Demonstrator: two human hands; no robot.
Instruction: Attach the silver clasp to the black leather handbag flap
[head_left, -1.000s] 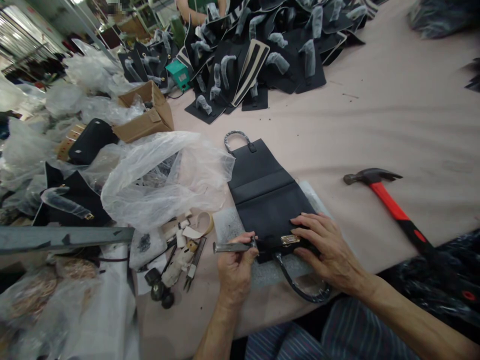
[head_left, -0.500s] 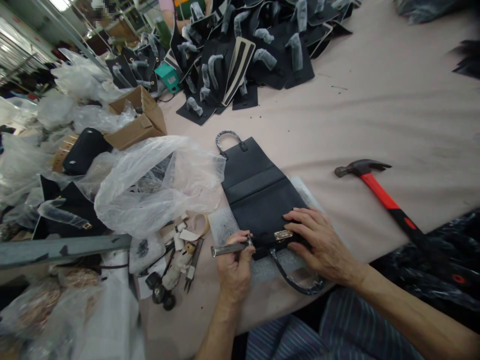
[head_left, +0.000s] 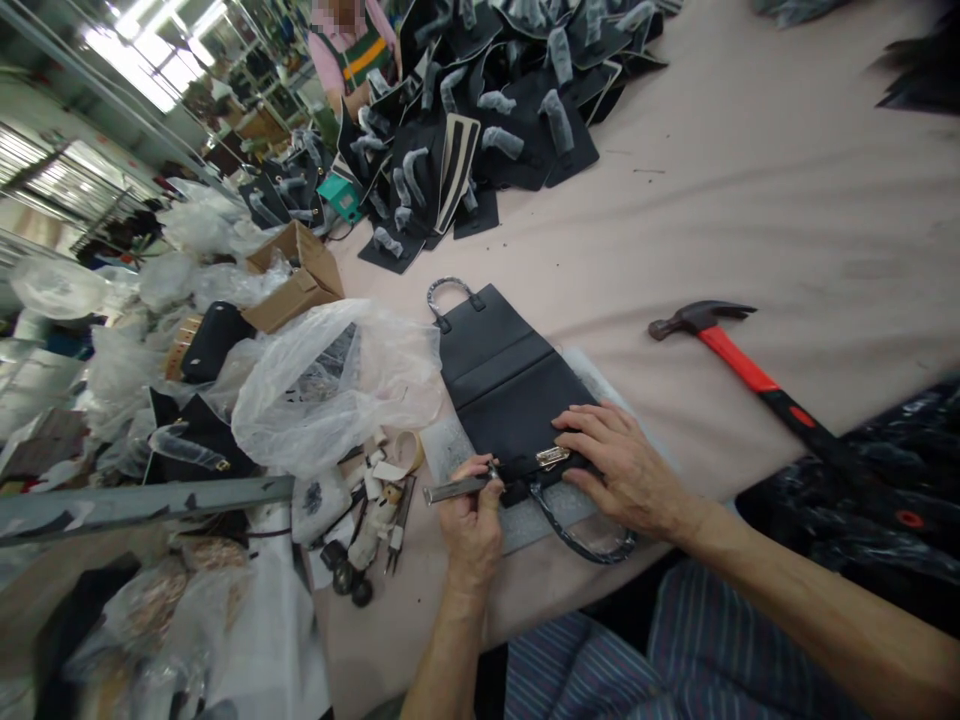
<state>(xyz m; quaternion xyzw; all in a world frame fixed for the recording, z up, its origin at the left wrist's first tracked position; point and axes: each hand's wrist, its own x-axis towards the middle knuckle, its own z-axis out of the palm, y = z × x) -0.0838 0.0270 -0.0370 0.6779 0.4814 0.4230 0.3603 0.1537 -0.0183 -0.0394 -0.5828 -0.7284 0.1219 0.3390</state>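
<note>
A black handbag panel (head_left: 502, 385) lies flat on a foam sheet (head_left: 450, 450) at the near edge of the table. My left hand (head_left: 471, 525) is closed round a slim metal tool (head_left: 454, 490), with its tip at the panel's near edge beside a gold metal clasp (head_left: 551, 458). My right hand (head_left: 619, 470) rests on the panel, fingers curled around the clasp and pressing down. A plastic-wrapped handle (head_left: 581, 540) loops out below the panel, and another handle (head_left: 446, 290) sits at its far end.
A hammer (head_left: 739, 365) with a red and black grip lies to the right. Clear plastic bags (head_left: 337, 385), a cardboard box (head_left: 296, 275) and small tools (head_left: 375, 525) crowd the left. A heap of black bag parts (head_left: 480, 110) covers the far table, with a person (head_left: 349, 45) behind it.
The view has shifted and tilted slightly. Both hands stay on the panel near the clasp, with the tool still at its edge.
</note>
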